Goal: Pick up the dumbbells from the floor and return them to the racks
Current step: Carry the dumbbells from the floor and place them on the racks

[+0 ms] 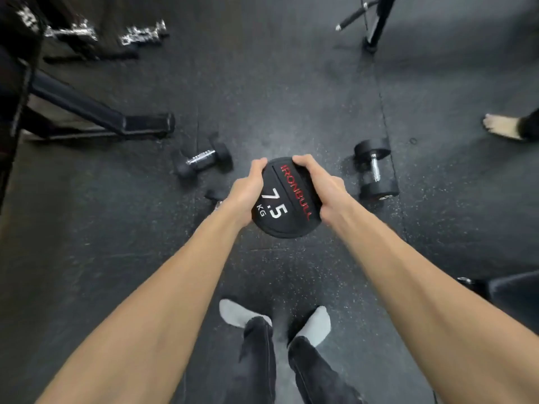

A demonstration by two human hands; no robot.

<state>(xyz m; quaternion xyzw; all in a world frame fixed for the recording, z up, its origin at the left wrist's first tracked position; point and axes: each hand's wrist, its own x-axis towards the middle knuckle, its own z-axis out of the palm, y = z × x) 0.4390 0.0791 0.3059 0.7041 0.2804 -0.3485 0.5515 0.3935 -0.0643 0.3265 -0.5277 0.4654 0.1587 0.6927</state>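
I hold a black dumbbell [284, 199] end-on in front of me; its round face reads "7.5 KG" in white and "IRONBULL" in red. My left hand [248, 191] grips its left rim and my right hand [319, 185] grips its right rim. Its handle and far head are hidden behind the face. On the floor a small black dumbbell with a chrome handle [202, 160] lies to the left of my hands. A bigger black dumbbell [376, 170] lies to the right. Part of another dumbbell [214, 196] peeks out under my left wrist.
A black bench frame [96, 112] stretches across the left. Chrome dumbbells [143, 35] lie at the far left back. A stand leg and bar [374, 24] are at the back right. Another person's bare foot [503, 126] is at the right edge. My socked feet [274, 316] stand below.
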